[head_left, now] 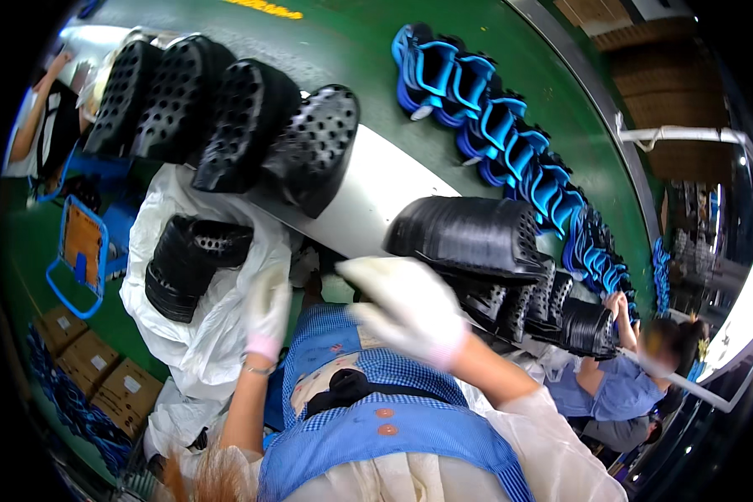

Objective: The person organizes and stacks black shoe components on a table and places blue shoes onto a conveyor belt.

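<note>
My left hand, in a white glove with a pink cuff, is at the right edge of a white plastic bag. Its fingers are smeared, so whether they grip the bag cannot be told. Inside the bag lie black stacks of nested, curved pieces, some with round holes. My right hand, gloved the same way and blurred by motion, hovers over my lap with fingers and thumb apart and nothing visible in them. Just beyond it, a thick black stack of nested pieces lies on its side on the white table.
Several upright black perforated stacks line the table's far left. Blue-and-black curved pieces stand in rows on the green floor. A co-worker sits at the right. Cardboard boxes and a blue-framed stool are at the left.
</note>
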`<action>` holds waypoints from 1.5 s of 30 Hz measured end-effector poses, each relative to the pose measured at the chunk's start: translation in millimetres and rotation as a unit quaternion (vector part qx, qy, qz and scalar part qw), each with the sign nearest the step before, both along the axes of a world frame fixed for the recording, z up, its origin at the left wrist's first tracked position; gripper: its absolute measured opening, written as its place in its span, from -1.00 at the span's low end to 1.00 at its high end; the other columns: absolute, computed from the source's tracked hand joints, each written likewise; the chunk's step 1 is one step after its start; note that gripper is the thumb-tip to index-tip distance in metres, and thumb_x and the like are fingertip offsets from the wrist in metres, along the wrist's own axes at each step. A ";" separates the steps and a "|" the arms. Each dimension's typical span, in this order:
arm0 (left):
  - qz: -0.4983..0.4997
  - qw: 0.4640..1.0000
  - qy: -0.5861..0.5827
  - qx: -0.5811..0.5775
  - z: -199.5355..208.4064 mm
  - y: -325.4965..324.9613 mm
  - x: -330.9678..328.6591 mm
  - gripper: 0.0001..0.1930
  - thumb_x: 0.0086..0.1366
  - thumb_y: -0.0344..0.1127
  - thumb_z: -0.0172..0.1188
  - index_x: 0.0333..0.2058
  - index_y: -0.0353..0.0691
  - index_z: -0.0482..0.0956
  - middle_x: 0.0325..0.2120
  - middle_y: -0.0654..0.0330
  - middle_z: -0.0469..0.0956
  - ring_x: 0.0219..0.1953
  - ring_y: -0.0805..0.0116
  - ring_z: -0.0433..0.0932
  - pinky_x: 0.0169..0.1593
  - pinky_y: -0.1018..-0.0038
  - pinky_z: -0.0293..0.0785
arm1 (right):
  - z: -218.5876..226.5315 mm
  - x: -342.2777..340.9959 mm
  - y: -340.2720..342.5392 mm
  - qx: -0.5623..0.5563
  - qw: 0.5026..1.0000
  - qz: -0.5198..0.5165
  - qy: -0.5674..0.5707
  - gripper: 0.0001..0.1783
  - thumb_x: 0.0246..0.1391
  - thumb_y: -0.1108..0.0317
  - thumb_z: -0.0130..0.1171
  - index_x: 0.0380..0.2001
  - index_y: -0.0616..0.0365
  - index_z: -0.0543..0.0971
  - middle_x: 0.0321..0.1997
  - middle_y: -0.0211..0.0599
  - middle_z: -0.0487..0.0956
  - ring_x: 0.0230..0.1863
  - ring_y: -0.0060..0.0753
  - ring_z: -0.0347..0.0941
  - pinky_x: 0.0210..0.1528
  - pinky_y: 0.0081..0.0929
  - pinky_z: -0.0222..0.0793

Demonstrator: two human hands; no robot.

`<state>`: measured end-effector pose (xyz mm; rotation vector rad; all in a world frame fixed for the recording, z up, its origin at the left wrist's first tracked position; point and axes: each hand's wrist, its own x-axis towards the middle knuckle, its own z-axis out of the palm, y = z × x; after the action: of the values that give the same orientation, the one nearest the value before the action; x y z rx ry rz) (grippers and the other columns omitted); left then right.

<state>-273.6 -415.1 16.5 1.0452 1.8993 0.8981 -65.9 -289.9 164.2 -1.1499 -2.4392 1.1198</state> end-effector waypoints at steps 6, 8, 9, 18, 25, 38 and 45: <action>-0.068 0.969 -0.179 -0.155 -40.3 85.3 127.7 -0.48 0.30 0.05 -0.03 -0.02 -0.29 0.50 0.01 -0.10 0.48 0.06 -0.02 0.44 0.13 0.29 0.30 | 36.1 153.4 -0.3 0.139 0.901 -0.376 -0.164 -0.36 -0.10 0.35 0.26 0.10 0.32 0.37 -0.01 0.00 0.51 0.00 -0.09 0.43 0.10 -0.32 0.30; -0.078 0.957 -0.171 -0.219 -57.3 108.9 146.9 -0.41 0.28 0.13 -0.10 -0.02 -0.30 0.50 -0.03 -0.14 0.49 0.06 -0.07 0.42 0.13 0.27 0.29 | 22.6 167.3 2.0 -0.018 0.895 -0.421 -0.146 -0.25 -0.06 0.22 0.27 0.18 0.35 0.29 0.02 0.04 0.49 0.03 -0.10 0.43 0.12 -0.34 0.29; -0.078 0.951 -0.174 -0.245 -58.9 119.0 157.4 -0.40 0.27 0.14 -0.13 -0.03 -0.31 0.50 -0.07 -0.16 0.51 0.05 -0.10 0.43 0.12 0.26 0.30 | 21.5 170.2 3.0 -0.100 0.887 -0.436 -0.114 -0.20 -0.04 0.17 0.27 0.20 0.36 0.26 0.06 0.07 0.47 0.07 -0.09 0.42 0.14 -0.35 0.28; -0.041 0.940 -0.195 -0.278 -48.5 128.2 176.2 -0.30 0.28 0.19 0.00 -0.05 -0.50 0.48 -0.15 0.03 0.56 -0.11 0.28 0.49 0.04 0.41 0.34 | -1.3 184.0 3.2 -0.045 0.931 -0.352 -0.084 -0.34 0.04 0.21 0.19 0.17 0.34 0.33 0.12 0.11 0.45 0.14 -0.12 0.41 0.20 -0.39 0.24; 0.073 0.937 -0.285 -0.190 9.0 112.7 171.0 -0.37 0.25 0.13 0.08 -0.04 -0.43 0.45 -0.19 -0.08 0.56 -0.16 0.18 0.56 -0.05 0.38 0.44 | 19.0 182.4 1.8 -0.085 0.930 -0.357 -0.017 -0.44 0.15 0.39 0.02 0.20 0.39 0.29 0.23 -0.08 0.38 0.23 -0.33 0.29 0.29 -0.48 0.08; 0.411 0.911 -0.021 0.020 10.6 -62.7 -17.0 -0.67 0.29 -0.12 0.17 -0.31 -0.36 0.52 -0.41 0.19 0.53 -0.33 0.44 0.43 -0.19 0.46 0.39 | -45.0 -8.3 -27.4 -0.203 0.976 -0.030 0.073 -0.27 -0.03 0.38 0.15 0.24 0.36 0.23 0.20 0.10 0.38 0.22 -0.16 0.34 0.26 -0.40 0.18; 0.596 0.790 0.023 0.143 -24.3 -134.7 -120.3 -0.73 0.33 -0.19 0.15 -0.45 -0.28 0.46 -0.54 0.40 0.36 -0.44 0.61 0.24 -0.33 0.60 0.28 | -115.9 -158.1 -24.9 -0.224 0.946 0.176 0.157 -0.22 -0.05 0.33 0.20 0.25 0.32 0.21 0.25 0.07 0.32 0.30 -0.12 0.24 0.33 -0.39 0.09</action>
<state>-393.9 -549.8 -7.8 -0.1759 2.4591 1.8825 -224.1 -314.9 48.2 -0.5653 -2.2455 1.8754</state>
